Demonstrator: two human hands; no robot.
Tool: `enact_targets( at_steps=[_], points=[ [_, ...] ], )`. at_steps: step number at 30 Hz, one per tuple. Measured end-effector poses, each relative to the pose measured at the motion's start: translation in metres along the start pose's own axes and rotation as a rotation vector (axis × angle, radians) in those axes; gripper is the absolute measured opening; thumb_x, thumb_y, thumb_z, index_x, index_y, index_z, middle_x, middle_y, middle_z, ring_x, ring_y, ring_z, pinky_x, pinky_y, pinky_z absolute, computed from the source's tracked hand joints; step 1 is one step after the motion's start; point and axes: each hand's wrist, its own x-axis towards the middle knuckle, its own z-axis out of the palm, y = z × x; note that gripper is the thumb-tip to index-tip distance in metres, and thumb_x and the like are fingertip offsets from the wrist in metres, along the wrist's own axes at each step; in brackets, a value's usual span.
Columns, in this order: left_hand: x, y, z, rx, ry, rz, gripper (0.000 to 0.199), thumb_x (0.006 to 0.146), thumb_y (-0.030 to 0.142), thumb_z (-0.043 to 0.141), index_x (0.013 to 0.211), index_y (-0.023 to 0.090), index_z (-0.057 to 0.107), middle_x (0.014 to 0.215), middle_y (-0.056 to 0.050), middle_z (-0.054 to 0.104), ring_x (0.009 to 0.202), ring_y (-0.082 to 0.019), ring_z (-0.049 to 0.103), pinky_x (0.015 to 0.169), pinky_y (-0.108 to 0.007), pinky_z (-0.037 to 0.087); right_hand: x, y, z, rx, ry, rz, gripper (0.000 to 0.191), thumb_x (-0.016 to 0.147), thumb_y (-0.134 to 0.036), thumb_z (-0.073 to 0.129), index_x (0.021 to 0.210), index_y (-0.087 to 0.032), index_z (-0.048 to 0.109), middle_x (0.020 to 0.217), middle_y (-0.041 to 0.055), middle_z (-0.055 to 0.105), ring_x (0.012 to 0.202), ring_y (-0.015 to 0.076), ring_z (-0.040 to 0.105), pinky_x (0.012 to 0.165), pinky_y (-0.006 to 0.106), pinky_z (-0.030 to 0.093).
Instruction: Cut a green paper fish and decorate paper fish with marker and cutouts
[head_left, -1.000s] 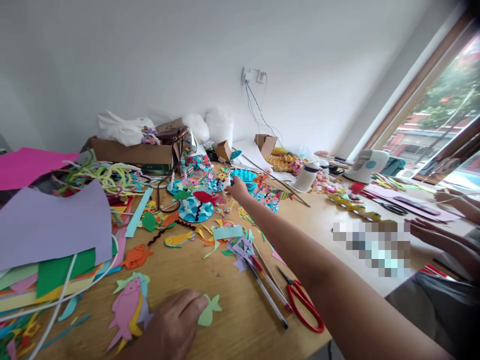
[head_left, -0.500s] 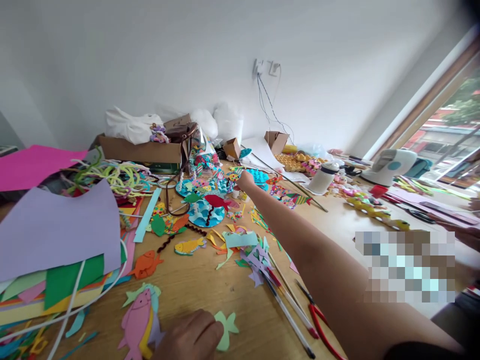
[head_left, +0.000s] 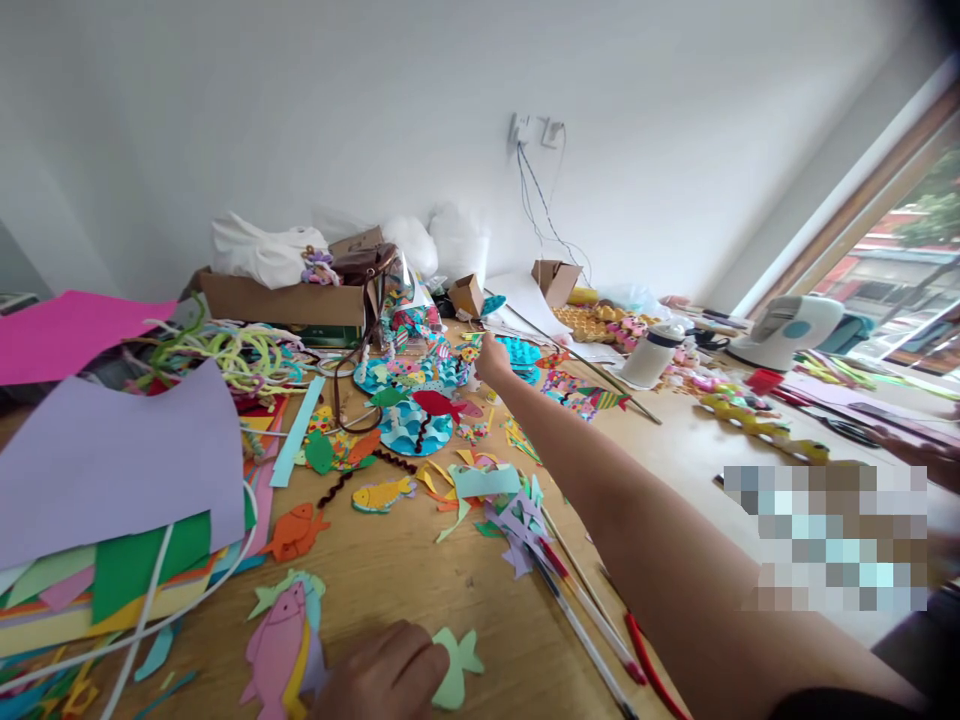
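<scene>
At the bottom of the view, my left hand has its fingers curled onto the edge of a light green paper fish. Pink, yellow and purple paper fish lie overlapped just left of it. My right arm stretches far across the table. At its end my right hand is closed among small crafts; its fingertips and anything in them are hidden. Close to it are a blue scalloped paper piece, patterned paper fish and small pale containers. A red paper fish rests on a blue wavy round.
Paper scraps, pens and red-handled scissors lie mid-table. Coloured sheets and pipe cleaners fill the left. A white bottle and white machine stand right. Another person's hand is at the right edge.
My right hand has shifted slightly and covers more of the small containers below it. The view has turned a little; the left hand stays at the green fish.
</scene>
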Motion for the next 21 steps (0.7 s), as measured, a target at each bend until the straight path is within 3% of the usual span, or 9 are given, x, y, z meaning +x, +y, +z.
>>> enact_targets(
  at_steps=[6,12,15,17,21],
  points=[
    [0.006,0.006,-0.009,-0.072,0.09,-0.036,0.03,0.077,0.001,0.038,0.094,0.021,0.052,0.073,-0.002,0.065,0.063,-0.014,0.063,0.057,-0.02,0.05,-0.022,-0.003,-0.049,0.0,0.118,-0.063,0.043,0.082,-0.01,0.049,0.124,-0.018,0.043,0.106,0.0142,0.064,0.099,0.0281,0.061,0.078,0.035,0.045],
    [0.009,0.01,-0.015,-0.247,0.264,-0.269,0.015,0.088,0.017,0.047,0.095,0.023,0.058,0.078,-0.001,0.066,0.067,-0.013,0.065,0.061,-0.02,0.052,-0.096,0.003,-0.099,0.222,0.257,-0.272,0.05,0.079,-0.017,0.052,0.127,-0.019,0.038,0.085,0.0041,0.064,0.085,0.0224,0.06,0.076,0.032,0.043],
    [0.015,0.009,-0.024,-0.306,0.342,-0.379,0.016,0.086,0.024,0.051,0.099,0.022,0.061,0.083,-0.003,0.064,0.061,-0.012,0.06,0.057,-0.022,0.052,-0.145,0.003,-0.107,0.451,0.155,-0.401,0.055,0.077,-0.016,0.054,0.129,-0.019,0.035,0.076,-0.0006,0.059,0.072,0.0155,0.059,0.071,0.028,0.046],
    [0.023,0.01,-0.033,-0.369,0.359,-0.465,0.024,0.083,0.027,0.053,0.105,0.021,0.061,0.089,-0.005,0.063,0.07,-0.014,0.061,0.062,-0.025,0.054,-0.179,0.002,-0.107,0.593,0.038,-0.492,0.058,0.077,-0.015,0.054,0.131,-0.019,0.034,0.076,-0.0021,0.058,0.071,0.0134,0.059,0.071,0.026,0.047],
    [0.037,0.022,-0.048,-0.596,0.235,-0.624,0.048,0.074,0.032,0.061,0.121,0.021,0.055,0.109,-0.009,0.061,0.089,-0.018,0.06,0.065,-0.028,0.054,-0.245,-0.002,-0.108,0.657,-0.191,-0.63,0.061,0.076,-0.013,0.055,0.133,-0.022,0.035,0.088,0.0,0.062,0.077,0.0133,0.061,0.076,0.028,0.049]
  ],
)
